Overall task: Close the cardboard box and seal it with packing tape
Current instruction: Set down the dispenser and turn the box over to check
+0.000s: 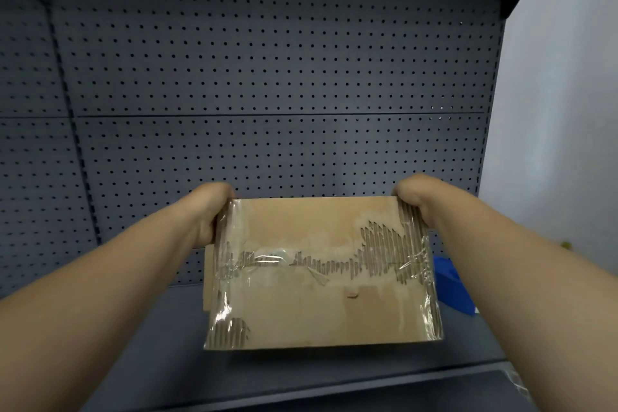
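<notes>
Both hands, left (209,211) and right (413,199), grip cardboard box (321,278) far corners above shelf (160,344); closing underway, fresh tape needed next.

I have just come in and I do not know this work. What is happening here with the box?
A person holds a worn cardboard box with both bare hands, above a dark shelf in front of a pegboard wall. The left hand grips its far left corner, the right hand its far right corner. The face toward the camera is torn, with old clear tape on it. A blue object lies behind the box, to the right. No tape roll is visible.
</notes>
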Demonstrator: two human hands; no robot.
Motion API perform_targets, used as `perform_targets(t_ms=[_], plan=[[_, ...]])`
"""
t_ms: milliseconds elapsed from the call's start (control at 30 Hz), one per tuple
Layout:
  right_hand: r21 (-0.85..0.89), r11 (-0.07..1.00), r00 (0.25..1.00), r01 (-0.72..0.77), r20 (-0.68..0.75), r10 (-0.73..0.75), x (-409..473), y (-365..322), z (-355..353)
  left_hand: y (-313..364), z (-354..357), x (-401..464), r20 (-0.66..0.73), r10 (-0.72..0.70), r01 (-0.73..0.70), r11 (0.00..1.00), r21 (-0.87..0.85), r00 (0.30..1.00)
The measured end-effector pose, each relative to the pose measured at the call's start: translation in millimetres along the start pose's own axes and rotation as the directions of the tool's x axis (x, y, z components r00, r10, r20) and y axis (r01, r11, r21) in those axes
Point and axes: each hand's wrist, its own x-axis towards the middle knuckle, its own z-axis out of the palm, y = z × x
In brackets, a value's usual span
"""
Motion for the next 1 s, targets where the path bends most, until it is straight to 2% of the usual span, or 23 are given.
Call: perform_targets(t_ms=[167,300,500,600,833,1000], plan=[[-0.07,0.997,0.991,-0.031,0.13,0.04,-34,-3,6,-2,-27,-13,-0.051,0.033,-0.026,0.992,0.126,0.998],[-0.065,0.998,0.992,-0.009,0.126,0.018,-49,-6,29,-12,-47,-23,-0.022,0.033,-0.027,0.971,0.236,0.999],[-0.097,0.994,0.987,-0.043,0.147,0.057,-57,-6,58,-40,-67,-19,-0.009,-0.044,0.045,0.964,0.261,0.999],[-0.066,0.996,0.983,-0.065,0.165,0.075,-63,-4,68,-52,-73,-16,-0.014,-0.01,0.014,0.959,0.282,1.0],[0.039,0.997,0.998,0.061,0.016,-0.061,-71,-13,82,-54,-86,-19,-0.085,0.1,-0.076,0.965,0.249,0.991],[0.08,0.988,0.967,0.128,-0.232,-0.107,-72,-16,84,-45,-94,-9,-0.194,0.214,-0.171,0.962,0.213,0.957]])
